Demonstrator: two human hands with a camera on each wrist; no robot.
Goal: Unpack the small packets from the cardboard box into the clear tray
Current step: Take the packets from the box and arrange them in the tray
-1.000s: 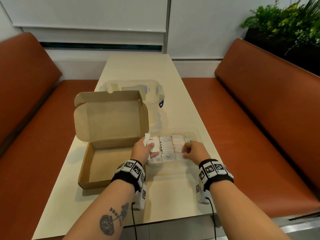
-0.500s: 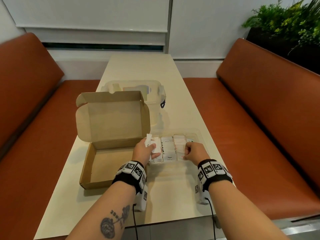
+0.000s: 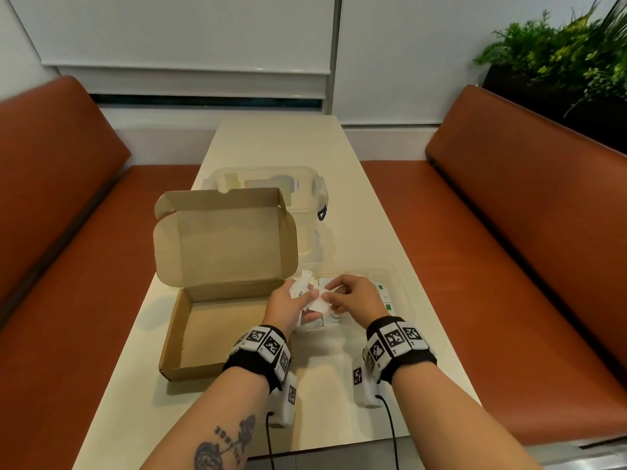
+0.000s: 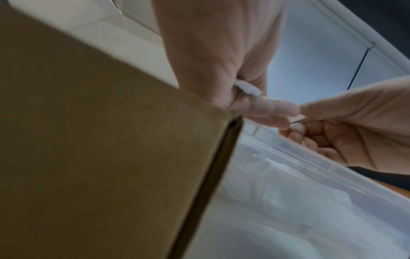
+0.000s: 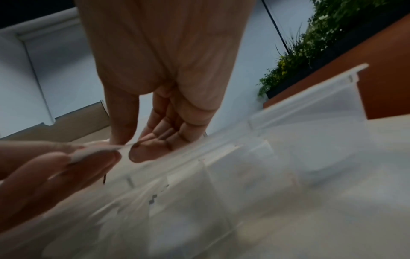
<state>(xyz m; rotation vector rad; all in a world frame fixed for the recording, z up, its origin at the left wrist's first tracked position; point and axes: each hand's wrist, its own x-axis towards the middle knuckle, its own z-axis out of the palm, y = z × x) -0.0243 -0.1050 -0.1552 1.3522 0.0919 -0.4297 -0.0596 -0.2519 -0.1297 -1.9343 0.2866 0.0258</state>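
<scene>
A small white packet [image 3: 319, 301] sits at the centre of the head view, pinched from both sides: the right hand [image 3: 353, 296] takes one edge between thumb and forefinger, and the left hand [image 3: 285, 305] pinches the other edge with its fingertips. The left hand's curled fingers also grip a bunch of white packets [image 3: 300, 286] that sticks up past its knuckles; the left wrist view shows a white corner of that bunch [image 4: 248, 90] poking from the fist. Both hands are above the left end of the clear tray [image 3: 402, 300], which lies just right of centre in the head view. Inside the tray more packets lie flat in rows [image 3: 336, 320], one marked "Pepper", and two with green marks show at the right hand's far side. In the right wrist view the tray's wall [image 5: 310, 91] runs across the lower right, blurred

Touching or just beside the tray's left end stands the cardboard box [image 3: 190, 320], lid [image 3: 224, 239] propped upright, its visible floor bare. Behind the lid, upper centre, is a clear lidded container [image 3: 305, 184]. All rest on a pale table [image 3: 278, 137] flanked by orange-brown benches [image 3: 509, 205], with green plants [image 3: 549, 59] at the upper right
</scene>
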